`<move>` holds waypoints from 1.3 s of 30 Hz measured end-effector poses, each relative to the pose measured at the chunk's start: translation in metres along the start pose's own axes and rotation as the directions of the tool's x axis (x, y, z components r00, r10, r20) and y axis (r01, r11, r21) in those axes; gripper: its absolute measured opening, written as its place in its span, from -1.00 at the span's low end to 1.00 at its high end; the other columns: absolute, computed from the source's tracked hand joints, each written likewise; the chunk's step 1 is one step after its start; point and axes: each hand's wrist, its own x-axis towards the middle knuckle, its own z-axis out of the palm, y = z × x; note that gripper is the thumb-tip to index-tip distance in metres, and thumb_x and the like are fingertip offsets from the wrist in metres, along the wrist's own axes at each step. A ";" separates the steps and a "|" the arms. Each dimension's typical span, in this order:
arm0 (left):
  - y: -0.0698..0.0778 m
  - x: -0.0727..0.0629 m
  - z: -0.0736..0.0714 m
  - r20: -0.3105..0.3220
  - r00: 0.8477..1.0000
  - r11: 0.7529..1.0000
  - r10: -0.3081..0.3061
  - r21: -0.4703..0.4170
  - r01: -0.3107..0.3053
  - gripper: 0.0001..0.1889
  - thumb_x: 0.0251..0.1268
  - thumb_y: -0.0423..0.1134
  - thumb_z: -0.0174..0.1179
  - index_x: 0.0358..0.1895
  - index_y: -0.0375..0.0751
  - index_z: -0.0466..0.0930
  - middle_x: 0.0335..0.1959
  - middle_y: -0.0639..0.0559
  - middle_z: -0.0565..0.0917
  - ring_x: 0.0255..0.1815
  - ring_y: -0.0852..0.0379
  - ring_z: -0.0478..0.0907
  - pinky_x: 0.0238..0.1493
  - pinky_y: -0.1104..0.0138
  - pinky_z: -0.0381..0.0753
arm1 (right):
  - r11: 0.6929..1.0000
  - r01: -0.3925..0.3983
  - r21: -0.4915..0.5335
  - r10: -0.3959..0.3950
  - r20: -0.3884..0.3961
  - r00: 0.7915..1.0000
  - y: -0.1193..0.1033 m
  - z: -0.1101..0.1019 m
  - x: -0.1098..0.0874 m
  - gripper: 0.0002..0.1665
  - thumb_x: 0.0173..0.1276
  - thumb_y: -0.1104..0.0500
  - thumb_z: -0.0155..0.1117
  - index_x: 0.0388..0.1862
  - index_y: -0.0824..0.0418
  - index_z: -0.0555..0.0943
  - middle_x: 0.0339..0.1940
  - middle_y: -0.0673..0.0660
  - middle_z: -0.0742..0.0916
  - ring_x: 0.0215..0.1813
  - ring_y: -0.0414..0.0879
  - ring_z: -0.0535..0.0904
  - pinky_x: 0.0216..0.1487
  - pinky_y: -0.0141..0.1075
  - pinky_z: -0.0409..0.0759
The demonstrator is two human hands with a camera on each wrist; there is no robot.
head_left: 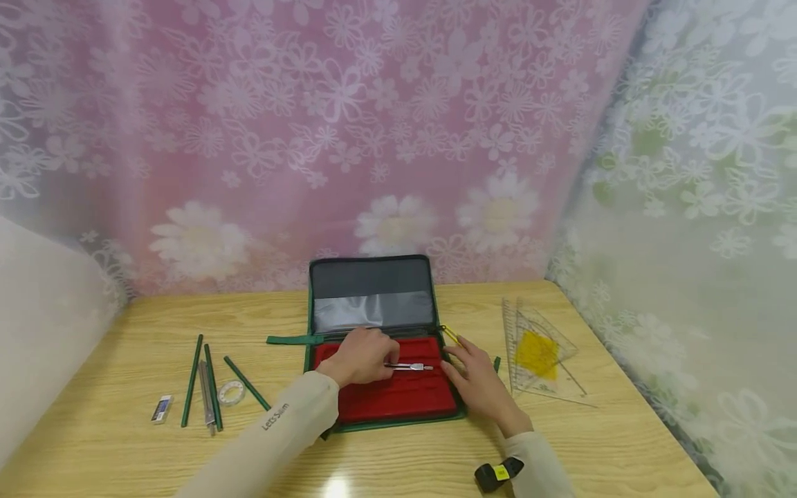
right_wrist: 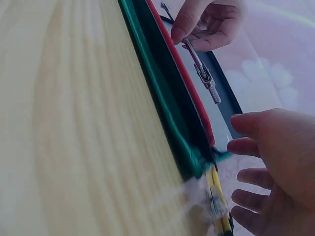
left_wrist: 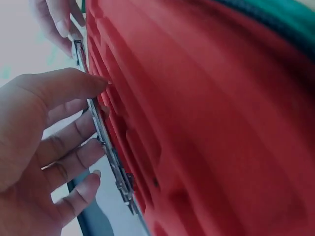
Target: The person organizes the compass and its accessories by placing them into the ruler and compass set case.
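A green zip case (head_left: pixel 371 427) lies unfolded on the table, with a red moulded tray (head_left: pixel 398 401) in its lower half. Over that tray my left hand (head_left: pixel 367 356) pinches a silver drawing compass (head_left: pixel 413 366) between thumb and fingers. The compass (right_wrist: pixel 203 73) sticks out of the grip, its knurled end towards my right hand. My right hand (head_left: pixel 478 384) is at the case's right edge, fingers apart and nothing held. Close to its fingers, by the case corner, is a yellow and black slim item (right_wrist: pixel 216 194); its kind is unclear.
On the left lie several green pencils (head_left: pixel 192 380), a grey slim item (head_left: pixel 206 398), a round white ring (head_left: pixel 232 393) and an eraser (head_left: pixel 161 409). Clear set squares (head_left: pixel 554 325) with a yellow piece (head_left: pixel 537 354) lie on the right. A green strap (head_left: pixel 289 339) extends leftward from the case.
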 end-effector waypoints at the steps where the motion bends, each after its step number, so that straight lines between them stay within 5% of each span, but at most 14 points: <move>1: 0.000 0.000 0.001 0.004 1.000 1.000 -0.010 -0.010 0.010 -0.97 0.09 -0.15 0.34 -0.42 0.09 0.67 -0.55 0.31 0.57 -0.50 0.27 0.46 -0.35 0.30 0.50 | 1.000 -0.002 0.001 0.002 -0.004 1.000 0.001 0.000 0.000 -0.56 0.47 0.06 0.11 0.21 0.28 0.52 0.38 0.39 0.33 0.36 0.35 0.20 0.26 0.22 0.20; 15: 0.000 0.003 0.000 0.055 0.997 0.990 -0.050 -0.132 0.057 -0.93 0.15 -0.11 0.36 -0.37 0.05 0.69 -0.49 0.31 0.61 -0.46 0.33 0.49 -0.28 0.34 0.51 | 0.999 0.041 0.014 -0.041 -0.015 0.999 -0.001 -0.001 -0.002 -0.58 0.47 0.06 0.10 0.17 0.28 0.54 0.38 0.38 0.33 0.36 0.32 0.19 0.25 0.23 0.21; 26: 0.003 -0.002 0.006 0.040 0.997 0.990 -0.065 -0.125 0.070 -0.87 0.17 -0.02 0.33 -0.30 0.06 0.67 -0.41 0.25 0.55 -0.42 0.31 0.46 -0.25 0.30 0.48 | 0.998 0.060 -0.018 -0.059 0.042 0.997 -0.015 0.006 -0.002 -0.58 0.44 0.06 0.15 0.17 0.24 0.56 0.39 0.32 0.33 0.39 0.25 0.19 0.28 0.17 0.23; 34: 0.001 -0.041 -0.003 -0.032 0.995 0.995 -0.097 -0.017 0.096 -0.82 0.26 -0.07 0.24 -0.16 -0.01 0.70 -0.23 0.16 0.59 -0.22 0.14 0.53 -0.13 0.20 0.53 | 0.980 0.188 -0.062 -0.172 0.199 0.965 -0.033 0.012 -0.009 -0.42 0.43 0.00 0.15 0.32 0.27 0.44 0.45 0.25 0.28 0.44 0.18 0.13 0.32 0.11 0.21; 39: 0.007 -0.078 -0.004 0.014 0.998 0.996 -0.063 0.070 0.061 -0.59 0.32 -0.01 0.18 0.12 -0.15 0.61 0.12 0.02 0.58 0.15 0.03 0.47 0.12 0.09 0.46 | 0.968 0.228 -0.106 -0.189 0.296 0.936 -0.045 0.017 -0.010 -0.33 0.46 -0.06 0.09 0.40 0.28 0.33 0.48 0.18 0.25 0.49 0.12 0.05 0.36 0.06 0.15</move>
